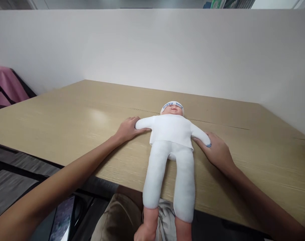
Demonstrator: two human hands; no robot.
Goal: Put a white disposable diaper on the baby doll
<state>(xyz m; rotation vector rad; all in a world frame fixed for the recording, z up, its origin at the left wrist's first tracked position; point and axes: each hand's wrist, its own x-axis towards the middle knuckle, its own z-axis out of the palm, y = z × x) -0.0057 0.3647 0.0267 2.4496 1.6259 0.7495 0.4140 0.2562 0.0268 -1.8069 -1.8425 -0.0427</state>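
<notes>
A baby doll (171,130) in a white top, white trousers and a white hat with blue lettering lies face up on the table. Its head points away from me, and its legs hang over the near edge with the feet bare. My left hand (128,129) grips the end of the doll's sleeve on the left, thumb along the lower side. On the other side, my right hand (219,149) is closed round the opposite sleeve end, where a bit of blue shows at the cuff. Both doll arms are spread outward, and the doll's hands are hidden.
The wooden table (92,103) has a thin seam across it. A pale partition (152,50) rises behind. Pink cloth (8,82) hangs at the far left. Below the near edge are my lap in beige trousers (117,214) and a dark-framed object with a glossy panel (62,217).
</notes>
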